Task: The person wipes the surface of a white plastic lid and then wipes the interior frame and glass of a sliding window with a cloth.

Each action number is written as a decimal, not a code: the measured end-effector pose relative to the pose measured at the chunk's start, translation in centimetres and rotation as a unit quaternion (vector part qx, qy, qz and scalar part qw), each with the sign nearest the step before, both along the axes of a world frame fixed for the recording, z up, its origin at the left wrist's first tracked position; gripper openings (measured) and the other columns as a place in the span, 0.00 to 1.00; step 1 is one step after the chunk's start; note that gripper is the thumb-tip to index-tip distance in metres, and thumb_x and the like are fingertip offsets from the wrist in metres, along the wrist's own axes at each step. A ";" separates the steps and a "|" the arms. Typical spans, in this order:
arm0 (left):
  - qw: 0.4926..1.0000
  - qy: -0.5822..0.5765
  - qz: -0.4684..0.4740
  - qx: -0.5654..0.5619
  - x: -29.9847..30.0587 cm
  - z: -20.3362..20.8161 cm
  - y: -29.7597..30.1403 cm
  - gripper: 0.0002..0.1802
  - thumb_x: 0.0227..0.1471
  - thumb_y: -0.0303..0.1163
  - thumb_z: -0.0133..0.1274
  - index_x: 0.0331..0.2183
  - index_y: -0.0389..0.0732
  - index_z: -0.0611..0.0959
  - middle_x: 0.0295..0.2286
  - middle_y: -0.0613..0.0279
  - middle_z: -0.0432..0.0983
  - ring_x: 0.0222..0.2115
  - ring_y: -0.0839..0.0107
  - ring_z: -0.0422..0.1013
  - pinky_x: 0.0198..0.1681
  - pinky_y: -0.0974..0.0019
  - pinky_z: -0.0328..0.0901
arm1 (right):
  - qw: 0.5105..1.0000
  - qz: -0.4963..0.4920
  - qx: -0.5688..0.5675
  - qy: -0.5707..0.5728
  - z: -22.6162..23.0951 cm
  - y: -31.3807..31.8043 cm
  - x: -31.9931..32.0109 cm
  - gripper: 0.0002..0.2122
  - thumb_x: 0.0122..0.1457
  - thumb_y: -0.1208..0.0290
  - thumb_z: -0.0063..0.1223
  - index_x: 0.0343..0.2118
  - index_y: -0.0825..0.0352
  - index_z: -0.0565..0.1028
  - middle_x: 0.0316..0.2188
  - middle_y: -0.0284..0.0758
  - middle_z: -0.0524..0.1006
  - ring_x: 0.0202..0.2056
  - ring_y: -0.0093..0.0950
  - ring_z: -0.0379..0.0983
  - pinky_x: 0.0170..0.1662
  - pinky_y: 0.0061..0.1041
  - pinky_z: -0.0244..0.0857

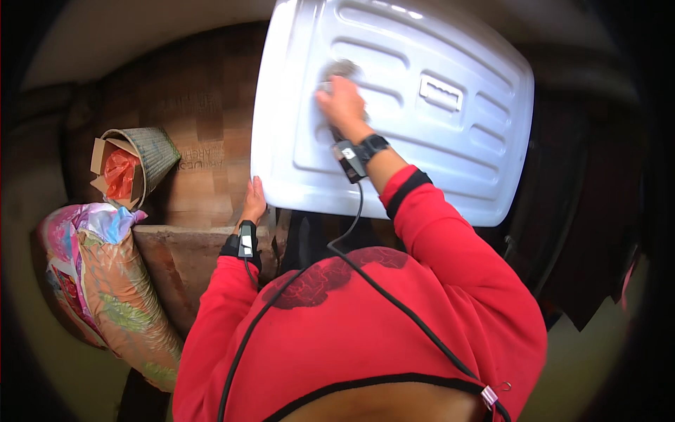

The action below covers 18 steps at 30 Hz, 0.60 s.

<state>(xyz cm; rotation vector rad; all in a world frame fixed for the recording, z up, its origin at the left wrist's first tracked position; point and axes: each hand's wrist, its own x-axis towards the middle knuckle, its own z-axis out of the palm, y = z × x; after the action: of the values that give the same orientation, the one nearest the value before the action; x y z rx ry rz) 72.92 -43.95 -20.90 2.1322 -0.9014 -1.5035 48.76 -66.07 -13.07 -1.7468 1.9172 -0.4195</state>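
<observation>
A large white plastic storage-box lid (450, 165) tilts in front of me, with moulded ribs and a small white handle (441, 93) on its face. My left hand (254, 201) grips the lid's near left corner; some of its fingers are hidden behind the edge. My right hand (344, 104) is closed on a greyish cloth (342, 69) and presses it to the left part of the lid's face. Motion blurs the cloth and the fingers, so the cloth's full shape does not show.
A woven basket (156, 158) lies on the brown wooden surface (204, 133) at the left, with an open cardboard box (103, 155) and red plastic bag (121, 174) in its mouth. Nearer stands a stuffed floral sack (126, 302). Dark cables run from my wrists across my red top.
</observation>
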 end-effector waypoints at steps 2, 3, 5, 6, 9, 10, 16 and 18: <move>0.999 0.016 0.028 0.016 0.0 0.7 -0.1 0.35 0.60 0.53 0.29 0.53 0.30 0.62 0.50 0.39 0.62 0.53 0.53 0.59 0.54 0.62 0.54 | 0.996 0.086 -0.009 0.007 -0.3 1.1 2.7 0.18 0.49 0.59 0.51 0.43 0.59 0.71 0.37 0.40 0.71 0.43 0.39 0.67 0.44 0.40 0.64; 0.999 0.028 0.044 0.008 0.1 0.8 -0.2 0.35 0.60 0.53 0.29 0.53 0.30 0.62 0.51 0.40 0.61 0.53 0.54 0.59 0.55 0.63 0.53 | 0.983 0.177 0.042 0.020 0.1 1.7 3.4 0.17 0.50 0.59 0.51 0.44 0.56 0.72 0.38 0.39 0.71 0.44 0.37 0.67 0.44 0.40 0.64; 0.999 0.033 0.019 0.025 0.7 0.4 -0.6 0.35 0.60 0.53 0.29 0.54 0.30 0.62 0.51 0.42 0.62 0.52 0.56 0.60 0.54 0.64 0.54 | 0.950 0.290 0.117 0.005 2.1 4.2 3.8 0.20 0.48 0.56 0.54 0.45 0.53 0.73 0.37 0.37 0.71 0.44 0.36 0.67 0.44 0.38 0.64; 0.999 0.036 0.012 0.023 1.1 0.0 -0.7 0.36 0.60 0.53 0.29 0.54 0.30 0.62 0.51 0.43 0.62 0.52 0.57 0.60 0.54 0.64 0.54 | 0.943 0.302 0.134 -0.034 3.5 5.2 3.1 0.19 0.47 0.56 0.55 0.43 0.53 0.74 0.37 0.37 0.72 0.43 0.36 0.68 0.43 0.38 0.64; 0.999 0.042 0.014 0.027 2.3 -1.6 -0.6 0.36 0.60 0.53 0.29 0.54 0.31 0.61 0.50 0.46 0.64 0.50 0.61 0.61 0.54 0.66 0.55 | 0.996 0.059 0.038 -0.062 6.3 5.1 -0.8 0.19 0.47 0.56 0.54 0.42 0.57 0.74 0.37 0.37 0.72 0.44 0.37 0.68 0.43 0.38 0.65; 0.998 0.044 0.017 0.039 2.6 -1.9 -0.1 0.36 0.60 0.54 0.29 0.54 0.31 0.61 0.50 0.46 0.64 0.50 0.62 0.62 0.53 0.66 0.55 | 0.997 -0.038 0.056 -0.044 6.4 4.5 -1.7 0.19 0.47 0.56 0.54 0.41 0.59 0.74 0.37 0.39 0.72 0.43 0.37 0.68 0.43 0.38 0.65; 0.999 0.009 0.026 0.020 2.1 -2.1 1.0 0.38 0.59 0.56 0.28 0.53 0.30 0.62 0.50 0.44 0.64 0.50 0.59 0.61 0.53 0.65 0.55 | 0.996 0.015 0.073 0.048 1.6 -0.1 0.0 0.19 0.47 0.56 0.54 0.36 0.66 0.74 0.39 0.41 0.71 0.44 0.39 0.67 0.44 0.39 0.65; 1.000 0.018 0.009 0.013 1.9 -1.9 0.8 0.38 0.59 0.56 0.28 0.53 0.29 0.63 0.50 0.43 0.64 0.52 0.57 0.60 0.54 0.64 0.54 | 0.996 -0.001 0.086 0.033 1.2 -0.2 0.1 0.18 0.47 0.57 0.54 0.39 0.62 0.75 0.39 0.41 0.72 0.44 0.40 0.67 0.45 0.39 0.65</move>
<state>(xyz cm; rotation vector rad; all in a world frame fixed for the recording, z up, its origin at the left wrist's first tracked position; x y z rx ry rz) 74.85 -43.10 -22.77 2.1195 -0.8533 -1.5471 48.82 -66.26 -11.87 -1.6651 1.9395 -0.1935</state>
